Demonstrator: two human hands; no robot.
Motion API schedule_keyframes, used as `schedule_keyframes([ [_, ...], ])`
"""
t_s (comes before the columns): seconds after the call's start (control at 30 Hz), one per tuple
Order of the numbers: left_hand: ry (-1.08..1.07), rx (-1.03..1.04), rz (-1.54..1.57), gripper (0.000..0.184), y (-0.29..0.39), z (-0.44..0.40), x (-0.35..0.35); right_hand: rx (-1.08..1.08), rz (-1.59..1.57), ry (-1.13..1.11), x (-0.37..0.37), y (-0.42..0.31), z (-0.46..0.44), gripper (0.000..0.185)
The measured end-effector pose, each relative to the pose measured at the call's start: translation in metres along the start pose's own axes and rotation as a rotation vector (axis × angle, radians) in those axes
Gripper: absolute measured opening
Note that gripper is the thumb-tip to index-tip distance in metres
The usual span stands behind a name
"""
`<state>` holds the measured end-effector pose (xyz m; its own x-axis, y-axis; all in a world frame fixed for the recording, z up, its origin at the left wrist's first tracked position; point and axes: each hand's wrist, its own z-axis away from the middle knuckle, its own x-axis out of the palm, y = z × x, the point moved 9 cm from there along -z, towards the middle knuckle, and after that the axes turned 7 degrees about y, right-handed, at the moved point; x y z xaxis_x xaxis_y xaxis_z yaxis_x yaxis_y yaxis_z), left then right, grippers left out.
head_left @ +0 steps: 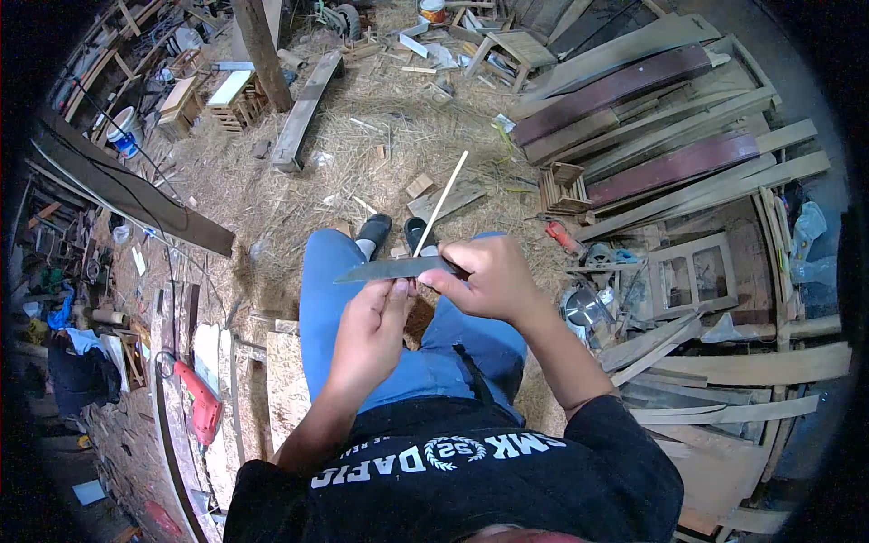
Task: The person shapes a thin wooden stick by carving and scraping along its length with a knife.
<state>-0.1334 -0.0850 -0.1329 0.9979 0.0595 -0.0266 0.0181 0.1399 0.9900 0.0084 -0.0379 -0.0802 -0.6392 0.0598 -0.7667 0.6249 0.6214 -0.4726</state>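
Observation:
My right hand [489, 276] is closed around the handle of a knife [385, 269]; the handle itself is mostly hidden by the fingers. Its dark, broad blade points left, above my lap. Below the blade, my left hand [373, 319] is closed, thumb and fingers pinched together near the knife's edge. A thin, pale wooden stick [444, 201] slants up and away from between the hands. Its near end disappears behind the blade at my left fingertips. Both hands are close together over my blue-trousered legs [330, 281].
Planks [634, 81] and a window-like wooden frame [692, 276] lie on the right, near a circular saw [587, 308]. A red power tool [197, 398] rests on boards to the left. Shavings cover the floor [244, 190], where a long beam [308, 109] lies ahead.

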Motion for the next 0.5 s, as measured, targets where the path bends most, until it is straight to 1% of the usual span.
schedule_keyframes([
  [0.03,0.0,-0.001,0.001,0.022,0.005,0.0,-0.001,0.0,0.0,-0.002,-0.001,0.005,-0.002,0.038],
  [0.1,0.021,0.026,-0.113,0.021,0.018,-0.001,-0.008,0.079,0.039,0.035,-0.003,0.028,-0.005,0.041],
  [0.13,0.023,0.022,-0.111,0.021,0.013,-0.004,-0.01,0.08,0.038,0.03,0.001,0.034,-0.007,0.041],
  [0.2,0.032,-0.012,-0.069,0.021,-0.001,-0.012,-0.015,0.196,0.037,0.111,-0.001,0.054,-0.01,0.055],
  [0.27,0.037,-0.023,-0.021,0.021,-0.003,-0.013,-0.016,0.2,0.036,0.105,0.007,0.053,-0.011,0.056],
  [0.3,0.037,-0.033,0.022,0.02,-0.004,-0.014,-0.018,0.186,0.059,0.108,0.011,0.052,-0.011,0.056],
  [0.37,0.043,-0.022,-0.027,0.02,-0.002,-0.012,-0.021,0.166,0.074,0.105,0.016,0.049,-0.012,0.056],
  [0.43,0.044,-0.014,-0.074,0.019,-0.003,-0.006,-0.022,-0.006,0.057,0.046,0.02,0.026,-0.013,0.043],
  [0.5,0.024,-0.033,-0.115,0.019,-0.008,-0.002,-0.019,0.012,0.092,0.033,0.018,0.036,-0.015,0.043],
])
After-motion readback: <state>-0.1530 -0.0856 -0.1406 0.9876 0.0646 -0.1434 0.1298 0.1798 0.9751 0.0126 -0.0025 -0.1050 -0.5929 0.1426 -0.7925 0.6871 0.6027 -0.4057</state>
